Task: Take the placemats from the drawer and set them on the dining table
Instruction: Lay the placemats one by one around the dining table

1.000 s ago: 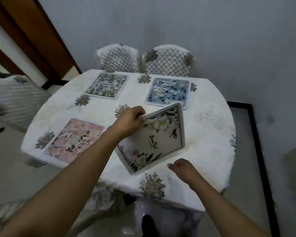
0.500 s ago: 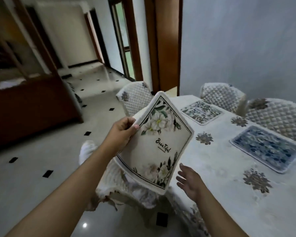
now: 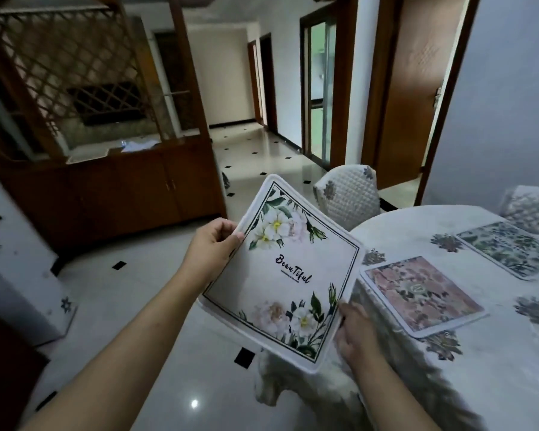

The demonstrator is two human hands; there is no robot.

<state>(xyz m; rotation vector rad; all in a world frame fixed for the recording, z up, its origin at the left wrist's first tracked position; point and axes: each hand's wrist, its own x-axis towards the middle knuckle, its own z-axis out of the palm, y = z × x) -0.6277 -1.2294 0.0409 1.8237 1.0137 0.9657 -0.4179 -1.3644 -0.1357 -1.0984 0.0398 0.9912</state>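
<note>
A white floral placemat (image 3: 288,275) with black script lettering is held in the air, tilted, left of the dining table (image 3: 495,362). My left hand (image 3: 213,245) pinches its upper left edge. My right hand (image 3: 355,332) grips its lower right corner from beneath. On the tablecloth lie a pink floral placemat (image 3: 420,295) near the table's left edge and a green floral placemat (image 3: 511,248) farther back.
A quilted chair (image 3: 347,197) stands behind the table's far left, another chair back (image 3: 529,208) at the right. A wooden cabinet (image 3: 112,188) with lattice screen lines the left. A white box (image 3: 16,275) stands at the left on the glossy tiled floor.
The view has swung left and away from the table. The white placemat went from over the table to out beside it. My right hand rose and took hold of its lower corner.
</note>
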